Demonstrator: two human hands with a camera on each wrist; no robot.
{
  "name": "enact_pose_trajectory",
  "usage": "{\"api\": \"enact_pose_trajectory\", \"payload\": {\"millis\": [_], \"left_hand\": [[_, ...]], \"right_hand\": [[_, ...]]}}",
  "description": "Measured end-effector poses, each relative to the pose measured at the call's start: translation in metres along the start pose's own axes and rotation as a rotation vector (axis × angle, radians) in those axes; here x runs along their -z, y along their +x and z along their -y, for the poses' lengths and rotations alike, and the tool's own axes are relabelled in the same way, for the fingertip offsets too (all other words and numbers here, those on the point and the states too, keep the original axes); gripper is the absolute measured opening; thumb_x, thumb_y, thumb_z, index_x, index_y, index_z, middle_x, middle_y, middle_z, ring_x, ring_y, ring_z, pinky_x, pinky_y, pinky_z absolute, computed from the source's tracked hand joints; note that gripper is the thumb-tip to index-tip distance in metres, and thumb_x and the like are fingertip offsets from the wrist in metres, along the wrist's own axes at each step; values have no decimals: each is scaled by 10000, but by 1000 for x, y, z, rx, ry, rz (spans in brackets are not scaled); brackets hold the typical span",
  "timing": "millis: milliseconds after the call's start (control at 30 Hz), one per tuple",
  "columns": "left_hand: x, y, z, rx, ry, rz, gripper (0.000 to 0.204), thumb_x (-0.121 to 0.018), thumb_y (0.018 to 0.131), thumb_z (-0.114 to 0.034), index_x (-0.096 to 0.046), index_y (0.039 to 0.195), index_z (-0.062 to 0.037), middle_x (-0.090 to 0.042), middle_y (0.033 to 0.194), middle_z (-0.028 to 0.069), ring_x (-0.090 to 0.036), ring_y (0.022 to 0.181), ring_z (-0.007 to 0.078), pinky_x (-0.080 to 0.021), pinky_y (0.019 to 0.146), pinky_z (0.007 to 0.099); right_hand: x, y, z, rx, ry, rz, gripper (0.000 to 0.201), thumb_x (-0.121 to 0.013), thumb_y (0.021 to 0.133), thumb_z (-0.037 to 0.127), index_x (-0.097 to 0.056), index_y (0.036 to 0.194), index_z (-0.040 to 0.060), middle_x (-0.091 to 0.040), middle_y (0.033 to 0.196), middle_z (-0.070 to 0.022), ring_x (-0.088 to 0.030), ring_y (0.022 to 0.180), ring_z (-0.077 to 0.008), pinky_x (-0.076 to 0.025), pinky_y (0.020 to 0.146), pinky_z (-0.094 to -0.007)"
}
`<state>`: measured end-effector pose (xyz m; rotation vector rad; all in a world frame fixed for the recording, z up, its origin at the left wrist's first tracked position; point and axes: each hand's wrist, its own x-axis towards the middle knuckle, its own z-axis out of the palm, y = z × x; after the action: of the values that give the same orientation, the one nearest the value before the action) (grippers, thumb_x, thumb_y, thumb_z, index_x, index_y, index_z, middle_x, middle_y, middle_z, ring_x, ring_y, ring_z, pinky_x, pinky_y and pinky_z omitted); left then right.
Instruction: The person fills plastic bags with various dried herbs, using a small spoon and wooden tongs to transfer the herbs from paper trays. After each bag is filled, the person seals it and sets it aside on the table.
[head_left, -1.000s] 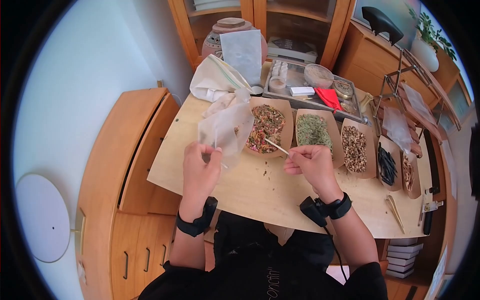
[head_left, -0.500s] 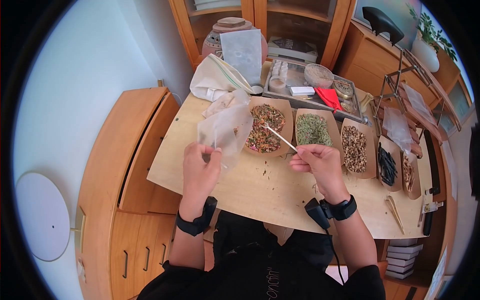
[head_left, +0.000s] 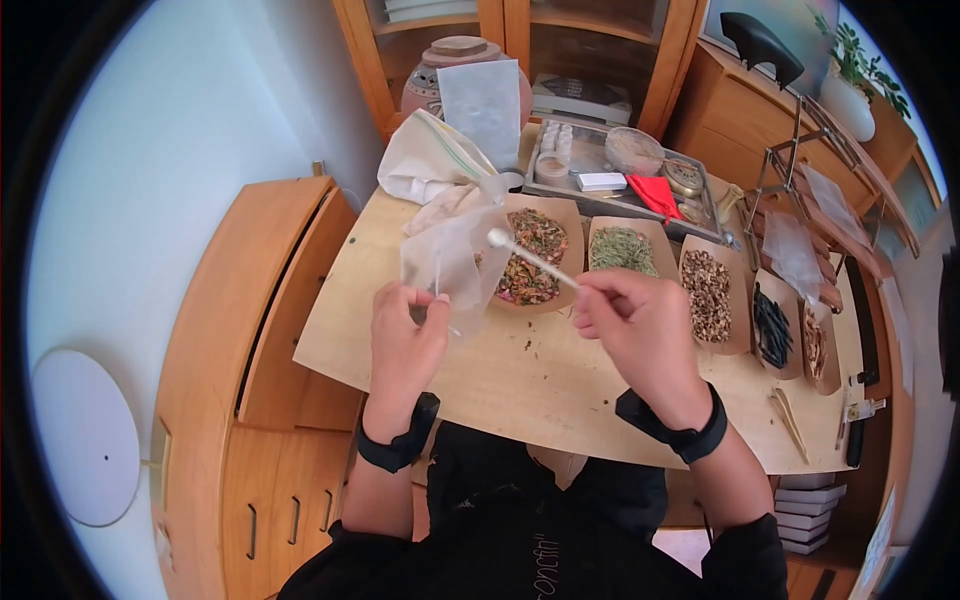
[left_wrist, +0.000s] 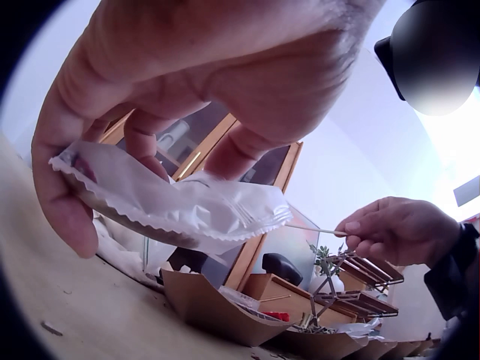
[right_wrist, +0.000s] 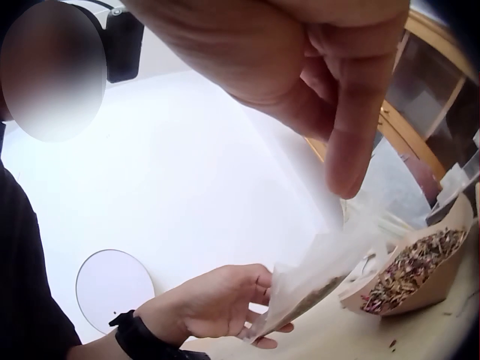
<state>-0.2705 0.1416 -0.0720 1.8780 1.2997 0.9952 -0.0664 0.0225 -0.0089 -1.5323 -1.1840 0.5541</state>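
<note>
Pinching the handle of a small spoon (head_left: 545, 266) between thumb and fingers, the right hand (head_left: 645, 325) holds it over the paper tray (head_left: 573, 235) of dried petals and leaves (head_left: 525, 288). The left hand (head_left: 408, 335) grips the near part of a translucent pouch (head_left: 440, 250), which is held up over the desk (head_left: 480, 390) at the tray's left side.

The likeliest trouble, as I judge it, is spilling: a tilt or twist of the thin handle could drop whatever the spoon carries, though I can't tell whether it carries anything. The pouch looks limp, so its sides could fold or close against the spoon, and a loose grip could let it sag and shed its contents.

The spoon's long axis runs slantwise, from the right hand at the near right to its pale, rounded tip at the far left, beside the pouch.
</note>
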Motion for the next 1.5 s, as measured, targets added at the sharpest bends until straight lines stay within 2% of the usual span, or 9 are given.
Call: {"api": "enact_pose_trajectory", "payload": {"millis": [67,167,233,433,567,767,867,1133,1500], "left_hand": [[3,0,2,2,16,-22,208,-639,831,-165,-573,806,30,-578,940,194,-572,971,287,-456,815,360],[13,0,-4,238,-229,59,179,-617,859,-164,-583,840,11,-592,854,117,-604,835,183,-475,678,325],[18,4,8,307,-531,170,213,-550,904,-204,-599,1022,-33,-614,999,69,-591,839,136,-481,624,308],[22,0,-22,281,-880,216,332,-476,931,-241,-549,1138,8,-606,1079,106,-598,979,189,-544,779,408],[22,2,-19,253,-872,244,337,-480,931,-247,-553,1132,14,-593,1114,109,-591,983,185,-546,779,410],[16,3,4,201,-530,153,266,-537,919,-242,-582,1065,-25,-622,884,18,-561,713,77,-455,581,256],[13,1,5,215,-469,85,147,-630,879,-149,-568,885,-15,-604,975,61,-544,718,65,-432,578,248],[-1,3,19,52,-207,-33,204,-647,829,-163,-586,833,31,-575,1078,244,-535,1082,340,-396,942,375],[-1,0,6,27,-69,-21,199,-648,818,-158,-571,811,25,-564,1017,220,-541,1009,341,-418,894,387]], "right_hand": [[5,-1,0,20,-30,-151,106,-610,838,28,-679,858,-50,-653,609,-111,-651,535,-154,-501,518,-265],[21,0,-14,-95,-178,-82,102,-603,818,19,-678,808,-50,-643,585,-115,-642,513,-158,-497,513,-273],[21,-1,-23,-99,-242,-95,110,-598,801,14,-673,761,-56,-635,572,-122,-643,506,-169,-493,507,-274],[10,4,-33,-194,-191,-45,124,-594,806,10,-664,765,-84,-634,572,-129,-660,520,-176,-507,496,-267],[-3,12,-48,-310,52,2,140,-580,855,2,-652,849,-118,-663,670,-147,-673,566,-182,-551,522,-265],[-9,16,-55,-404,291,15,152,-566,892,-3,-631,928,-135,-667,770,-161,-685,654,-200,-588,575,-280],[-6,15,-57,-435,387,27,157,-564,903,1,-620,953,-136,-664,796,-164,-689,689,-210,-597,612,-287],[1,10,-60,-462,458,29,162,-586,921,50,-626,984,-93,-676,825,-152,-690,707,-199,-594,662,-282],[21,3,-26,-386,427,-9,156,-586,918,39,-633,966,-102,-676,811,-159,-691,688,-203,-598,642,-287]]}}
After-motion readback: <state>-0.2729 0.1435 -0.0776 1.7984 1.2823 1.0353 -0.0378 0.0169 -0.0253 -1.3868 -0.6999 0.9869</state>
